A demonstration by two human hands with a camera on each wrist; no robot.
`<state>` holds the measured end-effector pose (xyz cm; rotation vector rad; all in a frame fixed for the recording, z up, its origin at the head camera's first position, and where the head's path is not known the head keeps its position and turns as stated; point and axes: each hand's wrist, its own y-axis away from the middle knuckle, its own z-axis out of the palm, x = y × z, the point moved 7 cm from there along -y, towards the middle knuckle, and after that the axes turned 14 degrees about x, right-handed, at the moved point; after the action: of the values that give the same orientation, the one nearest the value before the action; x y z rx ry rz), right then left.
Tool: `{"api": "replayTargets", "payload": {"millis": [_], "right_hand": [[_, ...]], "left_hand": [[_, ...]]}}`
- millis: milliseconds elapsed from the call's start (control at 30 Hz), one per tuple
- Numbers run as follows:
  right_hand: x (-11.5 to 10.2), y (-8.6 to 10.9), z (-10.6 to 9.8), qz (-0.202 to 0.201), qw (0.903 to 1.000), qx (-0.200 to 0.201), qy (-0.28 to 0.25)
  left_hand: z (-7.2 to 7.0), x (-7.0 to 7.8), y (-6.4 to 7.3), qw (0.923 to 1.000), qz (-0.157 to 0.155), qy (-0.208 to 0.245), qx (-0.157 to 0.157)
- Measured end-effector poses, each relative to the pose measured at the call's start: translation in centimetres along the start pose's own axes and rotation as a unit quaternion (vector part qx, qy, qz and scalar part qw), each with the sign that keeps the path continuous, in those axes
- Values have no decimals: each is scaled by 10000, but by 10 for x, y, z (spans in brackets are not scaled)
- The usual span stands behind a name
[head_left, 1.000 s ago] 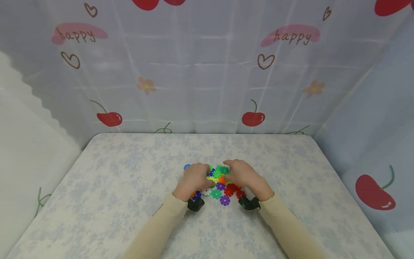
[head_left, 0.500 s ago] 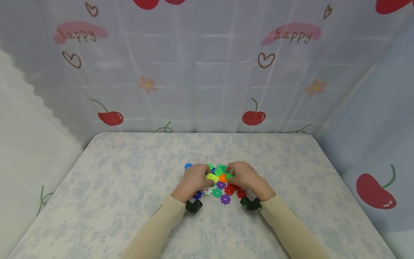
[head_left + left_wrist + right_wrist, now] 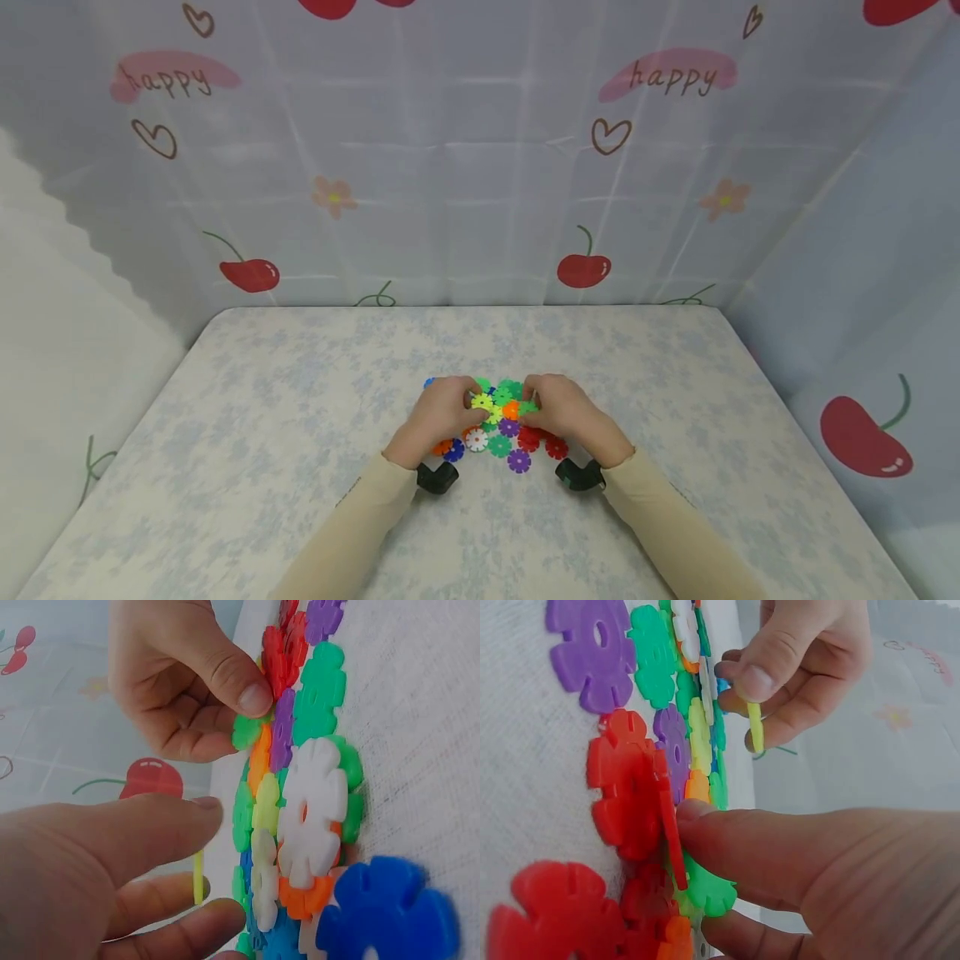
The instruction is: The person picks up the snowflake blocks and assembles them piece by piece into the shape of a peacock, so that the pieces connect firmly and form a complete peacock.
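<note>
One yellow disc (image 3: 482,401) is being pinched by the left hand (image 3: 441,407), one green disc (image 3: 711,891) by the right hand (image 3: 564,407); the two are working apart. The mixed pile (image 3: 508,427) is lying under them, well inside the tabletop's (image 3: 300,375) far edge. Light rim grips should be sparing it nudges.

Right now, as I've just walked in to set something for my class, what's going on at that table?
A person is handling flower-shaped pieces heaped on a pale patterned table. The left hand pinches a yellow piece, held up off the heap. The right hand has a green piece in its grip; whether that one is fully clear of the others is hard to tell. The rest, among them red, purple, white and blue ones, are clustered together, some overlapping.
</note>
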<state>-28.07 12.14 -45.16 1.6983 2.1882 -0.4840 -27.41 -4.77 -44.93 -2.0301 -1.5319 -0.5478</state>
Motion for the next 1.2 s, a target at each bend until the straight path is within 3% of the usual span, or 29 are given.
{"api": "replayTargets", "payload": {"millis": [200,400,567,700,767,933,1100,1200], "right_hand": [[0,1,-1,-101,9998,110,-143],[1,0,1,-153,9990,69,-410],[-2,-1,0,-350,9965,119,-754],[-7,0,-9,-526,9916,454,-1091],[-10,0,-14,-638,9877,665,-1265],[-16,4,-29,-808,9744,1185,-1732],[-20,7,-35,-883,9622,1350,-2193],[-21,7,-36,-961,9567,1372,-2380]], "left_hand": [[-2,4,0,9978,197,611,187],[-8,5,0,9929,457,806,745],[-13,2,-2,9889,227,960,1110],[-13,-2,-3,9828,-265,1491,1055],[-11,-5,-3,9734,-679,1978,939],[-10,-8,-4,9335,-1511,3149,813],[-9,-6,-3,9060,-1908,3728,612],[-9,-4,-2,8969,-1970,3919,570]]}}
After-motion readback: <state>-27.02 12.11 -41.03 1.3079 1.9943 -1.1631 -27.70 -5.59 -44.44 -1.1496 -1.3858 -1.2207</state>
